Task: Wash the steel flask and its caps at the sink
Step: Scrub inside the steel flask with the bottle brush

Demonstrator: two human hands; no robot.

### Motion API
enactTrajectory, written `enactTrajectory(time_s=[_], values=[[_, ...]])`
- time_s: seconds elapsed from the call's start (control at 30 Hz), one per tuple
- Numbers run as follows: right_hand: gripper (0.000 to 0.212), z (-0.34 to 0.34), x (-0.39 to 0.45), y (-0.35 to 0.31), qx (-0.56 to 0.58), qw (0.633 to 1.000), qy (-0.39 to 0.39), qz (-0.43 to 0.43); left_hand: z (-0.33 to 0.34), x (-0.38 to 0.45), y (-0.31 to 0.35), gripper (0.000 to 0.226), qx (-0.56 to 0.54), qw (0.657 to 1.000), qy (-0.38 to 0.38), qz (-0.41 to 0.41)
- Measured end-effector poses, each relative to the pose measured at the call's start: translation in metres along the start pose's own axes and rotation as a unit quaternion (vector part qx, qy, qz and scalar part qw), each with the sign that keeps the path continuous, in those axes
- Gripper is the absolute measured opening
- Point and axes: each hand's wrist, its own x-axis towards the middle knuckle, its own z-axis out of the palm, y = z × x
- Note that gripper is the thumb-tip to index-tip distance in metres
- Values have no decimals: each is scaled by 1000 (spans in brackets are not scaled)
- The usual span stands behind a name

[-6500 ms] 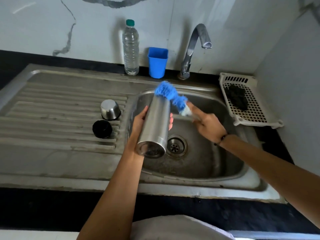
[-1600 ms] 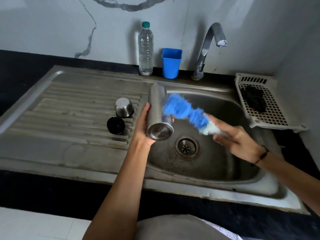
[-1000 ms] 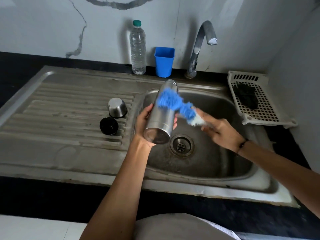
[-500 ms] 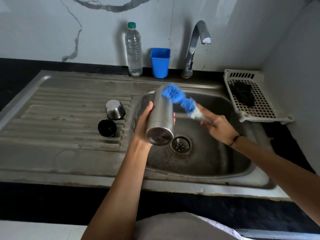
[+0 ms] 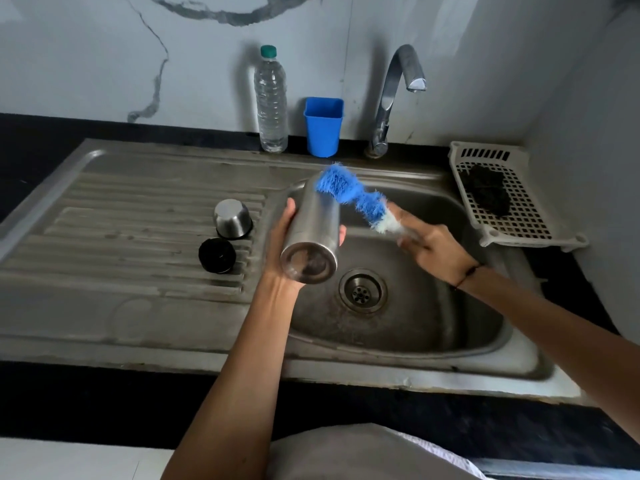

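The flask's (image 5: 313, 230) mouth is covered by the blue brush head (image 5: 341, 187), so whether the bristles sit inside or only against the rim, I can't tell. The left hand (image 5: 282, 244) wraps behind the flask, most fingers out of sight. The brush handle vanishes inside the right hand (image 5: 434, 249), blurred there. The dark lump in the white basket (image 5: 512, 223) is too murky to identify. Both arms run off the bottom edge.
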Motion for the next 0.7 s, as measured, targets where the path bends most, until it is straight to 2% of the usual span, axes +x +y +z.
enactTrajectory(time_s=[0.1, 0.2, 0.23, 0.3, 0.4, 0.43, 0.47, 0.53, 0.63, 0.7], values=[[57, -7, -14, -12, 62, 994, -12, -85, -7, -4, 7, 61, 34, 999, 2, -7], [55, 2, -38, -12, 27, 986, -74, -148, -18, -4, 10, 76, 48, 998, 49, -2], [60, 7, -40, -8, 6, 986, -83, -142, -17, -4, 9, 72, 58, 997, 44, -3], [66, 18, -34, 3, -44, 992, -50, -104, -11, -4, 4, 57, 68, 997, 17, -17], [72, 16, -11, 9, -73, 997, 9, -11, -3, -3, 2, 83, 47, 998, -11, -49], [74, 12, -4, 6, -55, 998, 10, 10, -3, -1, 3, 81, 32, 999, -8, -43], [73, 7, -1, 1, -22, 1000, 7, 14, -3, 0, 3, 71, 15, 1000, 4, -27], [65, 0, -6, -8, 46, 998, 5, -30, -4, -1, 5, 46, -21, 999, 44, 7], [56, 3, -31, -9, 62, 992, -38, -106, -16, -3, 9, 46, -37, 991, 124, 28], [57, 13, -39, -3, 19, 991, -80, -104, -17, -4, 8, 54, -9, 987, 161, 14]])
